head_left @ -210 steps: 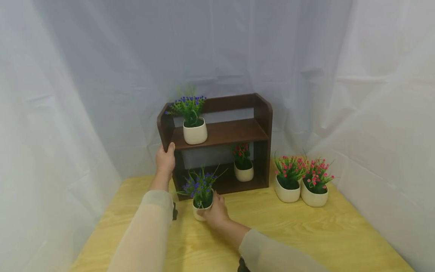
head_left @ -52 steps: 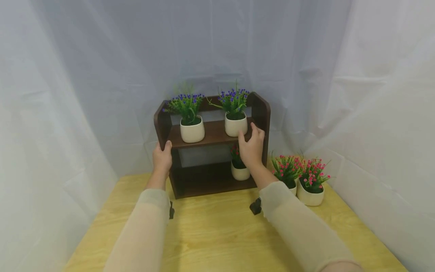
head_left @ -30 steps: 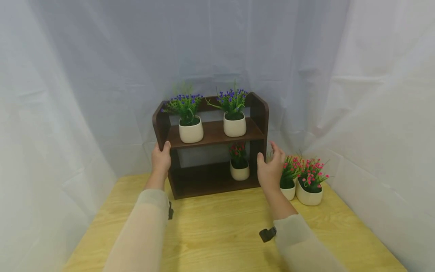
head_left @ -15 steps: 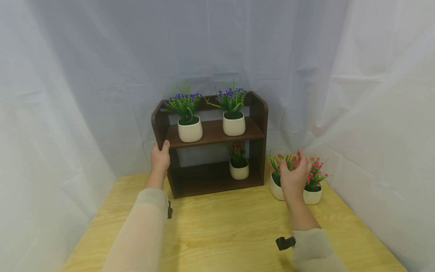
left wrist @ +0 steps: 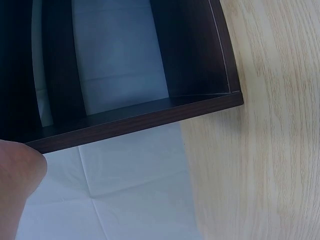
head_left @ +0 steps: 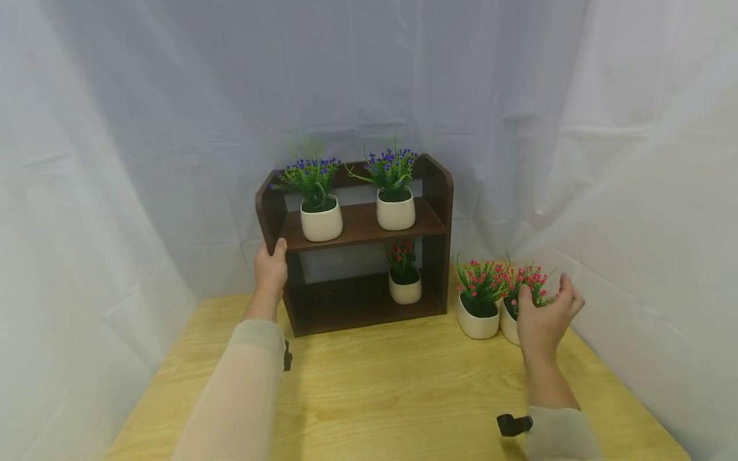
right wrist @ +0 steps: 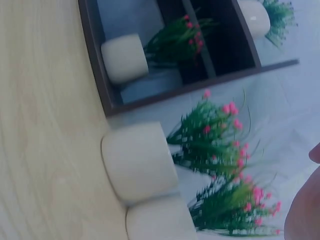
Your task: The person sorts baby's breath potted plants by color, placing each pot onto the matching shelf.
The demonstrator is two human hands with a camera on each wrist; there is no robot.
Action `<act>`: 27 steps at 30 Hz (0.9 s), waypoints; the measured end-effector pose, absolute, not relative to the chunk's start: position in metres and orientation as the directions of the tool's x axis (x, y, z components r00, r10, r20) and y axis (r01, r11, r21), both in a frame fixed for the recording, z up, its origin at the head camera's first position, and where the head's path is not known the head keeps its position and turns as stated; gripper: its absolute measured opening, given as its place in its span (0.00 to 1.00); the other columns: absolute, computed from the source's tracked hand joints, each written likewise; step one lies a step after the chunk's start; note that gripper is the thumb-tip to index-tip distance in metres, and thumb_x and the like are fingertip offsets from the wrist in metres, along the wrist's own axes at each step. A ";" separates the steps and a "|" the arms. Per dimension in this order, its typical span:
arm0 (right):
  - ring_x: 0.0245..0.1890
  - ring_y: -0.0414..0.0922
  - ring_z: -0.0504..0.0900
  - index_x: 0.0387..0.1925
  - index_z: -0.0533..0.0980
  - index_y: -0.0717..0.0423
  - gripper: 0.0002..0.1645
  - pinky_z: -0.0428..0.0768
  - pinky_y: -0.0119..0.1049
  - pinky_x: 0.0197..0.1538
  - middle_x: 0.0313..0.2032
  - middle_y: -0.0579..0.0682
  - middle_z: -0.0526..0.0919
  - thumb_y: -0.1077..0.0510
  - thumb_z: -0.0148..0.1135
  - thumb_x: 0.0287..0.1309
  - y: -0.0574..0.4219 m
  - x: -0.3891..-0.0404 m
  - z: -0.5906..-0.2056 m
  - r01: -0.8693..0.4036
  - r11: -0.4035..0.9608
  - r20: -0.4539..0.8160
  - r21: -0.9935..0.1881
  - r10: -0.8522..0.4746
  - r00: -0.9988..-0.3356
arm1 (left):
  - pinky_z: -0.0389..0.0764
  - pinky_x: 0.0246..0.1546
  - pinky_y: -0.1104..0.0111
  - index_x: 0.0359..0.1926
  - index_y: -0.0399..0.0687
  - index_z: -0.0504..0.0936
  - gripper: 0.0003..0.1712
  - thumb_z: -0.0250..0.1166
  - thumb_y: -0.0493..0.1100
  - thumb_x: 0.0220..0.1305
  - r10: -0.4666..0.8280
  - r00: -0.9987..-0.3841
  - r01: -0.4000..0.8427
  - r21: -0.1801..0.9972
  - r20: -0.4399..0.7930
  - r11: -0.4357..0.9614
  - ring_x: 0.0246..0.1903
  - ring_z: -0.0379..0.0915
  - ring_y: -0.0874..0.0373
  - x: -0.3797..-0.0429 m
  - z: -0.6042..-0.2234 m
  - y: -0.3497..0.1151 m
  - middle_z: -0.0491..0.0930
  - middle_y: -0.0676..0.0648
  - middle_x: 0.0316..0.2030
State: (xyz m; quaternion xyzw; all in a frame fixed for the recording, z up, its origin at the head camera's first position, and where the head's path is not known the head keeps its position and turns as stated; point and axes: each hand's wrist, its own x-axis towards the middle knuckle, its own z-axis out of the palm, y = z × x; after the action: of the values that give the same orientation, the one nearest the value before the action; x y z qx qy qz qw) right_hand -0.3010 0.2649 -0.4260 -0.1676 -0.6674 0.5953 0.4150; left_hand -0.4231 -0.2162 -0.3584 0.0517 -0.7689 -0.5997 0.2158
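My left hand point(head_left: 271, 269) grips the left side panel of a dark brown two-tier shelf point(head_left: 360, 225), thumb on the front edge. Over at the right, my right hand point(head_left: 548, 323) is raised with thumb and fingers apart, holding nothing. It partly hides the rightmost potted plant point(head_left: 509, 323), which has pink flowers and a white pot. Just left of that plant stands a similar pink potted plant point(head_left: 478, 320); both show upright in the right wrist view, turned sideways. Two purple potted plants point(head_left: 321, 222) point(head_left: 396, 211) stand on the upper tier.
A red-flowered potted plant point(head_left: 405, 289) sits at the right of the lower tier. Everything stands on a light wooden table point(head_left: 369, 384). Pale sheeting point(head_left: 369, 77) hangs behind and along both sides, close to the table's right edge.
The second purple potted plant went from the table front onto the upper tier's right side. My right hand let go of it and moved right to the pink plants; the left hand stayed put.
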 end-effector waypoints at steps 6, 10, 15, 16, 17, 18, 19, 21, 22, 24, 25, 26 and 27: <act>0.81 0.50 0.59 0.85 0.55 0.56 0.48 0.61 0.38 0.86 0.76 0.56 0.56 0.58 0.68 0.71 0.285 -0.297 -0.431 -0.248 0.181 0.294 -0.952 0.772 -0.563 | 0.57 0.87 0.48 0.80 0.44 0.67 0.33 0.52 0.56 0.85 -0.346 -0.898 0.181 0.946 0.271 0.270 0.84 0.56 0.40 -0.424 -0.358 -0.217 0.65 0.36 0.82; 0.84 0.50 0.54 0.85 0.54 0.54 0.46 0.56 0.38 0.88 0.78 0.55 0.53 0.54 0.63 0.75 0.296 -0.294 -0.438 -0.245 0.120 0.241 -0.962 0.792 -0.561 | 0.58 0.87 0.48 0.80 0.44 0.67 0.33 0.52 0.56 0.86 -0.345 -0.897 0.183 0.944 0.275 0.274 0.84 0.57 0.40 -0.423 -0.357 -0.216 0.65 0.37 0.82; 0.83 0.46 0.51 0.86 0.52 0.50 0.41 0.55 0.37 0.88 0.79 0.52 0.50 0.51 0.52 0.80 0.310 -0.290 -0.443 -0.236 0.004 0.138 -0.972 0.820 -0.556 | 0.57 0.87 0.48 0.82 0.46 0.65 0.33 0.51 0.56 0.86 -0.335 -0.902 0.180 0.944 0.271 0.277 0.84 0.56 0.40 -0.423 -0.358 -0.216 0.64 0.38 0.83; 0.83 0.46 0.51 0.86 0.52 0.49 0.40 0.55 0.36 0.87 0.79 0.51 0.50 0.51 0.51 0.80 0.312 -0.289 -0.443 -0.234 -0.021 0.115 -0.972 0.825 -0.553 | 0.57 0.87 0.49 0.82 0.46 0.65 0.33 0.51 0.56 0.86 -0.335 -0.903 0.180 0.944 0.271 0.278 0.84 0.56 0.40 -0.423 -0.358 -0.216 0.64 0.38 0.83; 0.83 0.45 0.51 0.86 0.52 0.48 0.40 0.55 0.35 0.87 0.79 0.50 0.49 0.51 0.50 0.81 0.315 -0.289 -0.443 -0.231 -0.044 0.094 -0.972 0.829 -0.552 | 0.57 0.88 0.49 0.82 0.46 0.65 0.34 0.51 0.56 0.86 -0.332 -0.903 0.180 0.944 0.271 0.278 0.84 0.55 0.40 -0.423 -0.358 -0.217 0.63 0.38 0.83; 0.83 0.44 0.51 0.86 0.52 0.47 0.39 0.55 0.34 0.87 0.79 0.49 0.49 0.51 0.49 0.81 0.317 -0.288 -0.443 -0.226 -0.068 0.069 -0.972 0.832 -0.550 | 0.57 0.87 0.49 0.82 0.46 0.65 0.33 0.51 0.56 0.86 -0.333 -0.903 0.181 0.943 0.271 0.278 0.84 0.55 0.41 -0.423 -0.358 -0.217 0.63 0.38 0.83; 0.83 0.44 0.51 0.86 0.51 0.45 0.39 0.55 0.33 0.87 0.80 0.49 0.49 0.51 0.49 0.81 0.320 -0.288 -0.443 -0.219 -0.093 0.044 -0.971 0.834 -0.551 | 0.57 0.87 0.49 0.82 0.46 0.66 0.33 0.51 0.56 0.86 -0.333 -0.903 0.182 0.943 0.273 0.278 0.84 0.56 0.41 -0.423 -0.358 -0.217 0.64 0.38 0.83; 0.83 0.43 0.51 0.87 0.51 0.44 0.39 0.55 0.31 0.86 0.81 0.48 0.48 0.51 0.48 0.82 0.324 -0.287 -0.444 -0.202 -0.132 0.001 -0.970 0.835 -0.550 | 0.57 0.87 0.48 0.81 0.46 0.66 0.33 0.51 0.56 0.86 -0.334 -0.901 0.187 0.943 0.276 0.276 0.84 0.56 0.40 -0.423 -0.358 -0.217 0.64 0.38 0.82; 0.83 0.43 0.52 0.87 0.51 0.44 0.39 0.56 0.30 0.85 0.81 0.48 0.48 0.51 0.47 0.82 0.325 -0.287 -0.445 -0.192 -0.145 -0.017 -0.971 0.837 -0.547 | 0.57 0.87 0.48 0.81 0.46 0.66 0.33 0.51 0.56 0.86 -0.333 -0.901 0.188 0.943 0.277 0.276 0.84 0.56 0.40 -0.423 -0.358 -0.217 0.64 0.38 0.83; 0.83 0.43 0.52 0.87 0.51 0.43 0.38 0.55 0.29 0.85 0.82 0.47 0.47 0.51 0.46 0.82 0.329 -0.286 -0.448 -0.172 -0.168 -0.049 -0.971 0.839 -0.542 | 0.57 0.87 0.48 0.81 0.46 0.66 0.33 0.52 0.55 0.86 -0.334 -0.900 0.189 0.942 0.279 0.277 0.84 0.56 0.40 -0.422 -0.358 -0.217 0.64 0.38 0.83; 0.83 0.43 0.52 0.87 0.51 0.44 0.38 0.55 0.29 0.85 0.82 0.47 0.47 0.51 0.45 0.82 0.330 -0.286 -0.450 -0.165 -0.178 -0.061 -0.970 0.838 -0.542 | 0.57 0.87 0.49 0.81 0.46 0.66 0.33 0.52 0.55 0.86 -0.334 -0.900 0.189 0.942 0.279 0.279 0.84 0.56 0.40 -0.422 -0.358 -0.217 0.64 0.38 0.83; 0.84 0.42 0.52 0.87 0.50 0.44 0.38 0.54 0.29 0.85 0.83 0.48 0.46 0.51 0.44 0.82 0.331 -0.287 -0.452 -0.160 -0.188 -0.073 -0.969 0.836 -0.544 | 0.57 0.88 0.48 0.82 0.46 0.66 0.33 0.51 0.55 0.86 -0.335 -0.900 0.187 0.942 0.278 0.279 0.84 0.55 0.40 -0.422 -0.358 -0.217 0.64 0.38 0.83; 0.84 0.42 0.51 0.87 0.50 0.45 0.38 0.54 0.28 0.86 0.83 0.48 0.46 0.51 0.43 0.82 0.332 -0.287 -0.454 -0.153 -0.201 -0.086 -0.968 0.831 -0.550 | 0.57 0.88 0.49 0.82 0.47 0.65 0.33 0.51 0.55 0.86 -0.335 -0.901 0.184 0.942 0.276 0.282 0.85 0.55 0.40 -0.422 -0.358 -0.217 0.63 0.38 0.83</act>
State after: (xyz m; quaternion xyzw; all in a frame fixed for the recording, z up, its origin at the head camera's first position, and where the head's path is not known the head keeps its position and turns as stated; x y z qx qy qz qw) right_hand -0.2868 0.3325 -0.4540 -0.3216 -0.5270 0.7051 0.3488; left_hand -0.4217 -0.2168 -0.3578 0.0487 -0.7705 -0.5974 0.2172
